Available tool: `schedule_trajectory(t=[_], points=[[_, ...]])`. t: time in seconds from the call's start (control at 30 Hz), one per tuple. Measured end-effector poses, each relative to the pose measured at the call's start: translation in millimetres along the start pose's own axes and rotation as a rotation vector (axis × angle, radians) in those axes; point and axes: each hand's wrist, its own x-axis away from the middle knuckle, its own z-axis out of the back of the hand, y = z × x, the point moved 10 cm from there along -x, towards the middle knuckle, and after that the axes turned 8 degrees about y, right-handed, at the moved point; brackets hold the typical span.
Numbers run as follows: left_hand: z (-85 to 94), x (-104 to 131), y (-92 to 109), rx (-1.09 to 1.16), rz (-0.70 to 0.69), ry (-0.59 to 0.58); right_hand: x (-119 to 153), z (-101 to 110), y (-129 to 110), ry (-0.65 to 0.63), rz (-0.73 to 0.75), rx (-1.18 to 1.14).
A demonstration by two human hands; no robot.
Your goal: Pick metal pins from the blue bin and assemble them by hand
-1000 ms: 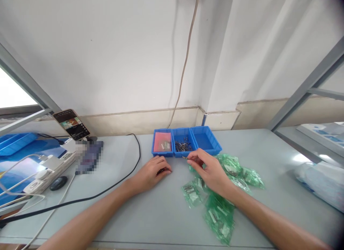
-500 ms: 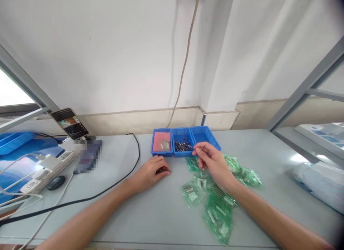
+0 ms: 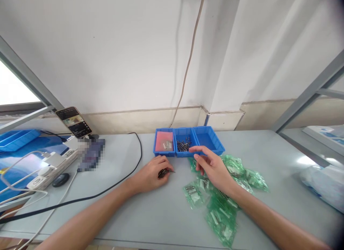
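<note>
My left hand (image 3: 152,174) rests on the table, its fingers curled round several thin dark screws (image 3: 162,173). One pointed end sticks out past the fingertips. In the middle blue bin (image 3: 185,155) lies a heap of similar screws (image 3: 184,145). My right hand (image 3: 211,166) hovers at the front edge of that bin, thumb and forefinger apart, with nothing visible between them. Beneath and beside it lie green plastic bags (image 3: 221,221) with metal pieces and white slips inside. A smaller clear-green bag (image 3: 192,194) lies left of them.
The left bin (image 3: 154,144) holds a pink sheet (image 3: 162,137) and a small clear packet. A third blue bin (image 3: 208,139) stands on the right. Further left are a phone (image 3: 73,121), a power strip (image 3: 48,173), a mouse (image 3: 61,179) and a black cable (image 3: 107,192).
A thin piece near my right fingertips no longer shows, and those fingers are more spread. More of the screws in my left hand now show. The view has shifted slightly.
</note>
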Motion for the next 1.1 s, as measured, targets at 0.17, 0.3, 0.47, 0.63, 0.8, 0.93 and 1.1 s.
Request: schedule_trajectory(t=[0.17, 0.3, 0.47, 0.63, 0.8, 0.93, 1.1], points=[[0.6, -1, 1, 0.004, -0.001, 0.01, 10, -13, -23, -0.092, 0.286, 0.257], [-1.0, -2, -2, 0.028, -0.001, 0.022, 27, -35, -37, -0.259, 0.529, 0.39], [-1.1, -1, -7, 0.058, 0.037, 0.016, 41, -51, -36, -0.374, 0.671, 0.58], [-1.3, -1, -7, 0.072, 0.054, 0.006, 44, -55, -35, -0.414, 0.68, 0.601], [-2.9, -2, -5, 0.066, 0.03, 0.011, 46, -58, -38, -0.452, 0.663, 0.568], [-3.1, -2, -6, 0.064, 0.023, 0.013, 47, -61, -39, -0.453, 0.667, 0.578], [-2.0, -2, -7, 0.054, 0.03, 0.025, 43, -59, -37, -0.406, 0.668, 0.599]])
